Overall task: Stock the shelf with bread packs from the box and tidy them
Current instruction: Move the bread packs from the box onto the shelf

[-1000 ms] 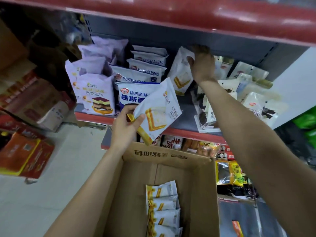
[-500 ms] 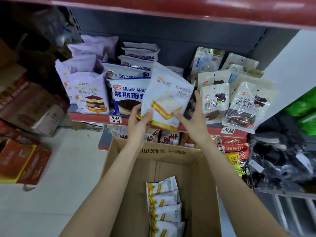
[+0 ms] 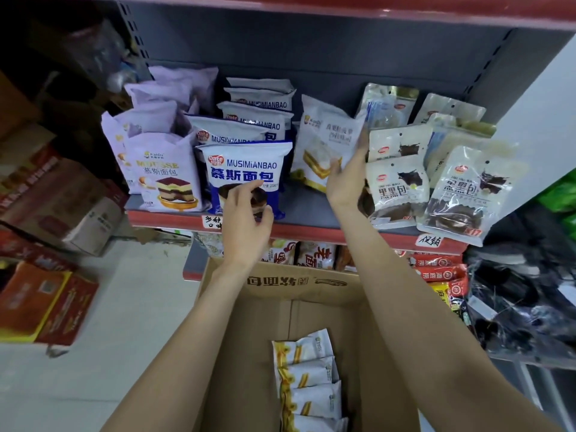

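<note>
A white bread pack with a yellow cake picture stands on the grey shelf, between the blue MUSIMIANBAO packs and the black-bread packs. My right hand is raised at that pack's right edge, fingers straight, touching it. My left hand hovers before the front blue pack with loosely curled fingers and holds nothing. Below, the open cardboard box holds a row of several matching white-and-yellow packs.
Purple mousse bread packs fill the shelf's left end. Red snack packs sit on the lower shelf. Cartons are stacked on the floor at left. A red shelf edge overhangs above. Dark bags lie at right.
The white pack went from both hands onto the shelf and now stands there. My left hand has let go and dropped back; my right hand stays at the pack's edge.
</note>
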